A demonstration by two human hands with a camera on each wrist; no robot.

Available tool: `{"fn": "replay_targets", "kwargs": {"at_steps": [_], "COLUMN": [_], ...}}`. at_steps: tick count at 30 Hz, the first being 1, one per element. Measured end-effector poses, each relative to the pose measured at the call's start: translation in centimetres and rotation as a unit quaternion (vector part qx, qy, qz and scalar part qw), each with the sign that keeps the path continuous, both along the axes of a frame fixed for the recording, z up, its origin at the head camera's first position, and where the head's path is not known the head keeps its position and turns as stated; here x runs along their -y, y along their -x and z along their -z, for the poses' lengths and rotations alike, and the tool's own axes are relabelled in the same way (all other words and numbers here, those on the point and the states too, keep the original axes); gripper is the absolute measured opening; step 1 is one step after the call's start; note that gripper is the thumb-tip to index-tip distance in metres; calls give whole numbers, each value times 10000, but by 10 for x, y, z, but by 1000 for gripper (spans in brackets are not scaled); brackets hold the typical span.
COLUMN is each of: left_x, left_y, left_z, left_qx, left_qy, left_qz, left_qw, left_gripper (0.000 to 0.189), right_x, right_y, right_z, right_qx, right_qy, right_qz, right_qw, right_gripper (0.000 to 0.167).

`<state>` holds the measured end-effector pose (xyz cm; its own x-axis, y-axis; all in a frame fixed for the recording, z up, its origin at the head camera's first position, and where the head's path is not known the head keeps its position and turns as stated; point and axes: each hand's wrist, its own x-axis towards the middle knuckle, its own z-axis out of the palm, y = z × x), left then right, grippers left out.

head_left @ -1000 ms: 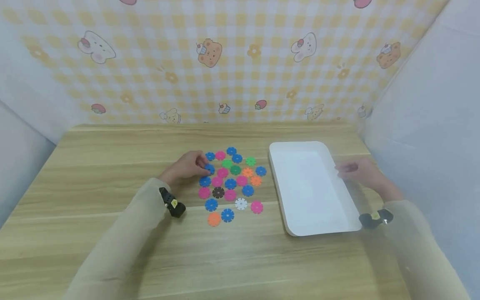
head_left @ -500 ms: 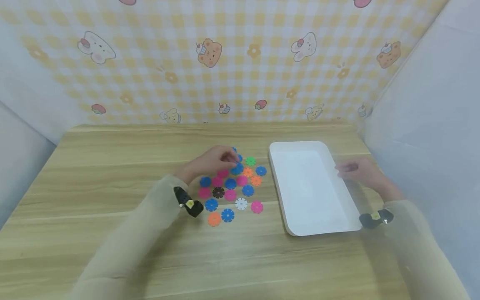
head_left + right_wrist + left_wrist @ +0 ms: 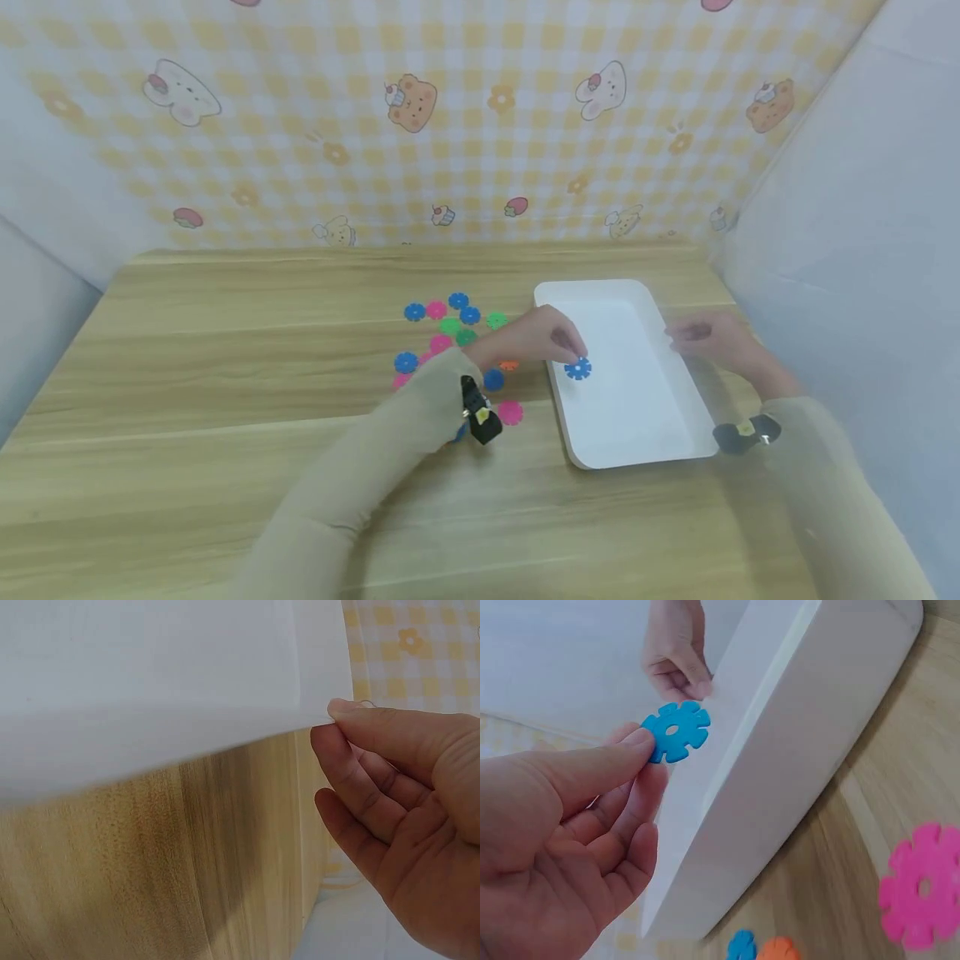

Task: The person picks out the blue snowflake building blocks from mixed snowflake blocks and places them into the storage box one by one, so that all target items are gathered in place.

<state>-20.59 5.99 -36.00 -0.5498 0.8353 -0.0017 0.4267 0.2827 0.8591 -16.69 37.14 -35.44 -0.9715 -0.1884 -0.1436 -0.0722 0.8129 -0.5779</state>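
Between thumb and fingers my left hand (image 3: 542, 335) pinches a blue notched plastic disc (image 3: 676, 733) with a small hole in its middle. In the head view that disc is over the left part of a shallow white tray (image 3: 633, 392). My right hand (image 3: 716, 343) pinches the tray's right rim, as the right wrist view shows with the thumb (image 3: 375, 727) on top. Left of the tray lie several notched discs in blue, pink, green and orange, among them a pink disc (image 3: 511, 412). My left forearm and sleeve hide part of the group.
The wooden table (image 3: 225, 358) carries the tray and the loose discs. Behind it hangs a yellow checked cloth (image 3: 465, 125) with cartoon prints. A white sheet (image 3: 862, 208) borders the right side.
My left hand has moved right from the group of discs to above the tray, carrying the blue disc. My right hand has stayed at the tray's rim.
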Motion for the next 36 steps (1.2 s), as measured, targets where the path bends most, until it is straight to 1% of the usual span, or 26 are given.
{"fn": "replay_targets", "kwargs": {"at_steps": [3,6,9,12,14,17,20,25,28,31,32,34,36], "left_x": [-14,-24,-32,-38,-41,-44,-45,-45,-46,-47,-47,-46,-42], "left_y": [2,3,2,0,-3,-5,-6,-7,-7,-8,-8,-8,-6], "left_z": [5,10,13,13,11,10,11,13,14,14,14,14,13], "left_qx": [90,86,-26,-170,-272,-485,-712,-1036,-1143,-1162,-1136,-995,-763], "left_qy": [269,543,851,1241,1513,1770,1948,2144,2276,2418,2414,2278,1862], "left_qz": [143,240,271,295,302,394,488,638,689,671,629,492,316], "left_qw": [9995,9982,9960,9917,9876,9822,9770,9692,9646,9610,9617,9674,9790], "left_gripper": [10,9,9,10,10,12,14,12,11,11,11,11,12], "right_x": [0,-1,-1,-2,-2,-2,-3,-3,-3,-2,-2,-1,0], "right_y": [0,1,1,2,2,2,2,2,2,2,1,1,1], "right_z": [0,0,0,0,0,0,0,1,1,1,0,0,1], "right_qx": [26,72,136,138,147,159,147,63,47,50,52,35,23], "right_qy": [38,24,25,5,0,7,-2,-19,-37,-46,-39,-56,6], "right_qz": [-6,10,34,32,45,56,64,30,22,49,60,72,42], "right_qw": [10000,10000,9999,9999,9999,9999,9999,10000,10000,10000,10000,10000,10000], "right_gripper": [36,37,37,38,38,37,37,37,37,37,37,36,35]}}
